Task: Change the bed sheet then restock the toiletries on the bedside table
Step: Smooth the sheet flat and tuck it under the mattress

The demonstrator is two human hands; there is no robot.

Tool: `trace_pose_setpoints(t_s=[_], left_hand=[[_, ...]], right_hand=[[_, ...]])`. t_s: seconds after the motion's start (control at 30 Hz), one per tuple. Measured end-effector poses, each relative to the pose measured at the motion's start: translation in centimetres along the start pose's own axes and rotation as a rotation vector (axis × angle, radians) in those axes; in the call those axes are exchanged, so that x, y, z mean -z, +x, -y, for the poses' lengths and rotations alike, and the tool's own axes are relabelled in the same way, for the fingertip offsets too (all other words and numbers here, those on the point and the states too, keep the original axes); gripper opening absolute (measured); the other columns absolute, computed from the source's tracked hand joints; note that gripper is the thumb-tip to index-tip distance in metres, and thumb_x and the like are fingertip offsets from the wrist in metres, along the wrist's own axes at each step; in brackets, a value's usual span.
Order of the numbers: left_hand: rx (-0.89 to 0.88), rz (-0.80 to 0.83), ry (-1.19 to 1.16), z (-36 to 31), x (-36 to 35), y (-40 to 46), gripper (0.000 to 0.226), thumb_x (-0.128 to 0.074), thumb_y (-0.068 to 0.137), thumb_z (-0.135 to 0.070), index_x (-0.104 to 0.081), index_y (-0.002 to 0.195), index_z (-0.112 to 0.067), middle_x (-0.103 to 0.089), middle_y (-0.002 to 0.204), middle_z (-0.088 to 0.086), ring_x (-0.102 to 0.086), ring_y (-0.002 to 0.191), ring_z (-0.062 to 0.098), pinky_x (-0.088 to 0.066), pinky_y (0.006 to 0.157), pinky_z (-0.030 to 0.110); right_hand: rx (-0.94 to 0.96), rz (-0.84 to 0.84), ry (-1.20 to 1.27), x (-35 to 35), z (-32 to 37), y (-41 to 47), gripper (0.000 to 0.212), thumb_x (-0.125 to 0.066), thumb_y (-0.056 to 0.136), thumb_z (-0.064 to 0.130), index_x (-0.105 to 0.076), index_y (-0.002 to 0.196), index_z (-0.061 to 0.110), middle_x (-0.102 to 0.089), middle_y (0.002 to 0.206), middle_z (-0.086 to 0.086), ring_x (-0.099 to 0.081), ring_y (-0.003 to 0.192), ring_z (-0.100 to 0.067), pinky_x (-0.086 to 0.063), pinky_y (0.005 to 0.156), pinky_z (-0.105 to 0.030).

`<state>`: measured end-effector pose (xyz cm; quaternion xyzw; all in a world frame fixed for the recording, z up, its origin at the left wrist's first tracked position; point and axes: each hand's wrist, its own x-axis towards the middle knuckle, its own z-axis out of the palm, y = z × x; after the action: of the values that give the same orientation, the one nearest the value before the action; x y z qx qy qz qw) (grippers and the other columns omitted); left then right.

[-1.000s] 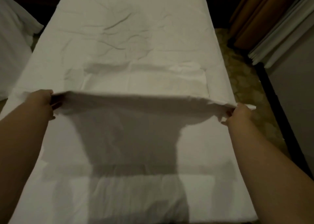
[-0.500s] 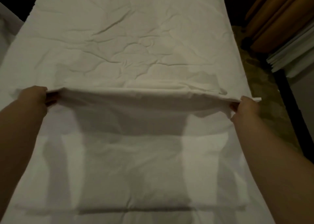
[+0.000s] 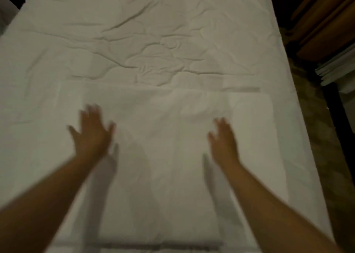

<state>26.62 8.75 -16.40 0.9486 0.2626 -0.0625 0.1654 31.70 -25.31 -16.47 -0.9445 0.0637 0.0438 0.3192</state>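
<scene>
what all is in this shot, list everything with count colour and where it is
bed sheet: one, white, wrinkled, covers the bed
folded sheet: one, white, lies flat on the near half of the bed sheet
curtains: brown, upper right beside the bed
stacked white linens: count unclear, right edge below the curtains
floor: dark, patterned, right of the bed
left hand: one, fingers spread, over the folded sheet, blurred
right hand: one, fingers spread, over the folded sheet
</scene>
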Motion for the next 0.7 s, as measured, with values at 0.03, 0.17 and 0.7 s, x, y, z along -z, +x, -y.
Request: trace_pose_setpoints(t_s=[0.03, 0.17, 0.7], left_hand=[[-0.199, 0.100, 0.090, -1.1, -2.5, -3.8, 0.058, -0.037, 0.097, -0.037, -0.033, 0.144, -0.002, -0.032, 0.150, 0.018, -0.030, 0.138, 0.039, -0.020, 0.097, 0.075], [-0.575, 0.235, 0.302, -0.5, -10.4, -13.0, 0.061, -0.008, 0.098, -0.052, -0.031, 0.144, -0.020, -0.037, 0.149, 0.000, -0.015, 0.143, 0.024, -0.028, 0.098, 0.065], [0.947, -0.171, -0.604, 13.4, -3.2, -19.4, 0.083, -0.063, 0.088, -0.034, -0.019, 0.145, 0.008, -0.026, 0.147, 0.030, -0.029, 0.135, 0.044, -0.024, 0.111, 0.045]], right_hand=[[0.176, 0.121, -0.133, -2.6, 1.0, -2.8, 0.044, -0.045, 0.088, 0.024, -0.051, 0.130, 0.012, -0.054, 0.133, -0.017, -0.056, 0.118, -0.035, -0.049, 0.090, -0.044], [0.613, 0.372, -0.438, -8.6, 1.3, -11.3, 0.051, -0.036, 0.079, 0.040, -0.040, 0.129, 0.029, -0.058, 0.132, 0.004, -0.057, 0.119, -0.021, -0.046, 0.095, -0.043], [0.174, 0.176, -0.633, -3.3, -6.2, -20.1, 0.058, -0.035, 0.073, 0.034, -0.045, 0.124, 0.006, -0.061, 0.121, -0.022, -0.053, 0.112, -0.040, -0.044, 0.075, -0.069]])
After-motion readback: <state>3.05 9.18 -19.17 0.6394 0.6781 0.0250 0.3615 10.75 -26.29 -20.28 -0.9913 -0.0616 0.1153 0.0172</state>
